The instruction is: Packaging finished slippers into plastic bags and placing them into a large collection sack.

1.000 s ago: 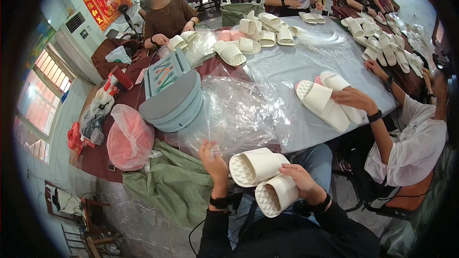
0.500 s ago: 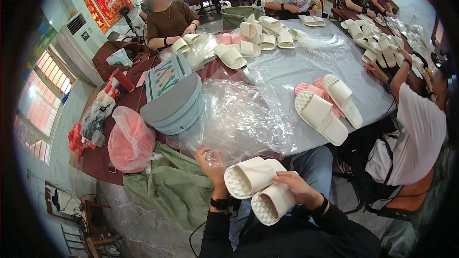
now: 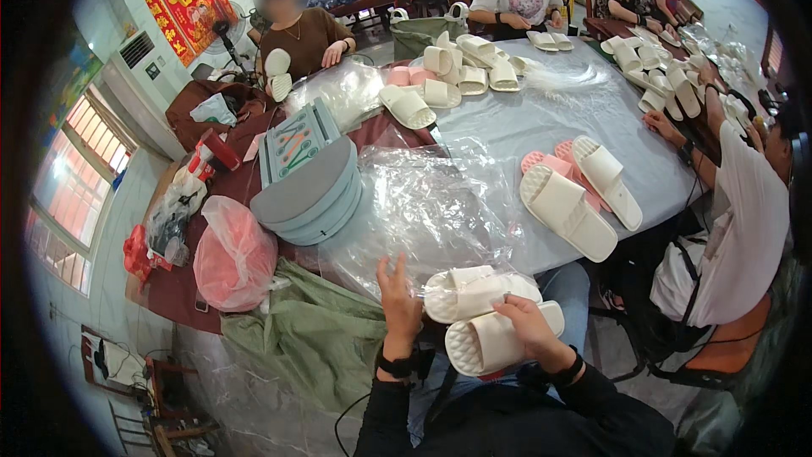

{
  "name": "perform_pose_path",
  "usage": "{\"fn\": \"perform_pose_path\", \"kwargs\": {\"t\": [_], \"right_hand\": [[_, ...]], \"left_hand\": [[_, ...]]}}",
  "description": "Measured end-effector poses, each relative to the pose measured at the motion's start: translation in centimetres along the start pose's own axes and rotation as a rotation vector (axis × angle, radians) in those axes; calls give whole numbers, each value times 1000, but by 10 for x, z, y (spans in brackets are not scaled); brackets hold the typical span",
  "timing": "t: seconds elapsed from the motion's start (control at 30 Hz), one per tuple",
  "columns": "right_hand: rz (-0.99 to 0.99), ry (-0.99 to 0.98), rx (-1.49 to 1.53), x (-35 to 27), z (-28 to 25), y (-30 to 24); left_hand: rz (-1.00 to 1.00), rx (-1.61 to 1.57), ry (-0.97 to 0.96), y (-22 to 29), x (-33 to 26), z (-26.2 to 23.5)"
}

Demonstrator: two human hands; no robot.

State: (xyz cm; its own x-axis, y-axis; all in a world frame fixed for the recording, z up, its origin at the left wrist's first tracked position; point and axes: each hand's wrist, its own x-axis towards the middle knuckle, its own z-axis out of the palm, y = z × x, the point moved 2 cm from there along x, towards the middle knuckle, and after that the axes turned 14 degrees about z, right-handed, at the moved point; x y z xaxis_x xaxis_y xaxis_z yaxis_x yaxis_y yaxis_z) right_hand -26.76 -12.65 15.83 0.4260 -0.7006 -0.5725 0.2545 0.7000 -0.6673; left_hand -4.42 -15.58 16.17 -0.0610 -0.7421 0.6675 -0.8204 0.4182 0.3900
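Observation:
A pair of white slippers (image 3: 495, 343) with textured insoles is in my right hand (image 3: 533, 330), whose thumb and fingers close on them above my lap. My left hand (image 3: 399, 300) is raised beside their toe ends, fingers apart. Clear plastic film glints by its thumb and over the farther slipper; whether the hand grips that film cannot be made out. A spread of clear plastic bags (image 3: 423, 211) lies on the table just beyond. To the right, two white slippers (image 3: 568, 211) rest over pink slippers (image 3: 541, 159) on the grey table cover (image 3: 499, 131).
Left of the bags stand a grey-blue rounded box (image 3: 309, 186) and a pink plastic bag (image 3: 235, 254). Green sacking (image 3: 309, 322) hangs at the table's edge. More white slippers (image 3: 410, 106) are piled farther back. A person in brown (image 3: 300, 38) sits across; another (image 3: 744, 211) sits at right.
My right hand has turned the slippers more sideways and brought them up slightly. The left hand's fingers have straightened upward. Across the table, the person in brown has lifted a pair of slippers.

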Motion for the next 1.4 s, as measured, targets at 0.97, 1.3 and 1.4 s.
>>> {"fn": "perform_pose_path", "kwargs": {"t": [0.97, 1.3, 1.4], "right_hand": [[-257, -405, 322, 68, 10, -14], [-308, -316, 5, 87, 10, -6], [-292, -358, 321, 83, 25, -15]], "left_hand": [[-719, -1112, 4, 8, -38, 21], [-664, -1384, 102, -17, -57, 28], [-594, -1410, 0, -15, -58, 26]]}}
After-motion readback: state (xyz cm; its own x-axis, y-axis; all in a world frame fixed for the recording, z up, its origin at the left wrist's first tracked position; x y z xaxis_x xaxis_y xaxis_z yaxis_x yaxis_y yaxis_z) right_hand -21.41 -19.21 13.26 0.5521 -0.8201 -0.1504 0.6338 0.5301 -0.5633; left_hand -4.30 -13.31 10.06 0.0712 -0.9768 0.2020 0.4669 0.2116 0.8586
